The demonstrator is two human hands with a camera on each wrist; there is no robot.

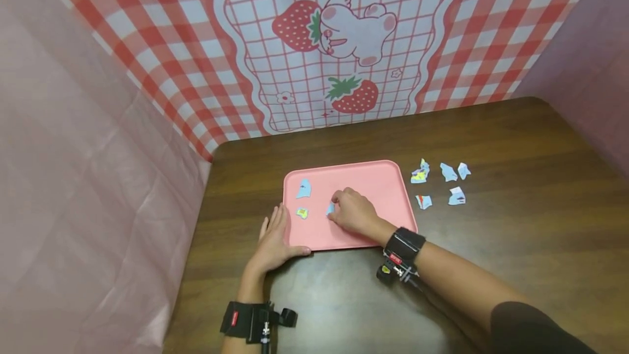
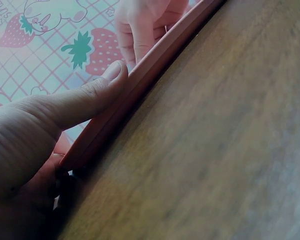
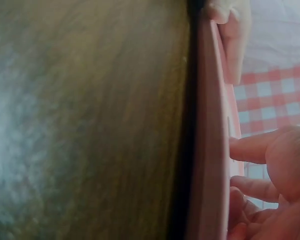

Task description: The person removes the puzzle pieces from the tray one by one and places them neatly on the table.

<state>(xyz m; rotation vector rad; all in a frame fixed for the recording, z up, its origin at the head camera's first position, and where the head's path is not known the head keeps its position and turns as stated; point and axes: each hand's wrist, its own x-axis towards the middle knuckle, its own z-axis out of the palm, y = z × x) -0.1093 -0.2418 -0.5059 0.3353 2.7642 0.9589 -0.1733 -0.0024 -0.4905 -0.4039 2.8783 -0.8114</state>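
A pink tray [image 1: 314, 236] lies on the table, with torn light-blue paper pieces inside. My left hand [image 1: 272, 239] rests against the tray's near left corner, fingers straight along the left side, thumb [image 2: 90, 97] on the near rim. My right hand [image 1: 355, 211] is over the middle of the tray, thumb and forefinger on either side of a small blue paper piece [image 1: 330, 209], which the hand partly covers. To its left lie a blue piece [image 1: 304, 188] and a smaller yellow-and-blue piece [image 1: 302, 213]. In the right wrist view, the right fingers [image 3: 255, 150] reach down behind the tray's rim.
Right of the tray, several torn pieces lie on the wooden table [image 1: 516, 206], among them a yellow-patterned one [image 1: 420, 172] and one with a red mark [image 1: 423, 201]. A checkered strawberry cloth [image 1: 344, 70] hangs behind; a pale pink curtain [image 1: 88, 179] hangs at left.
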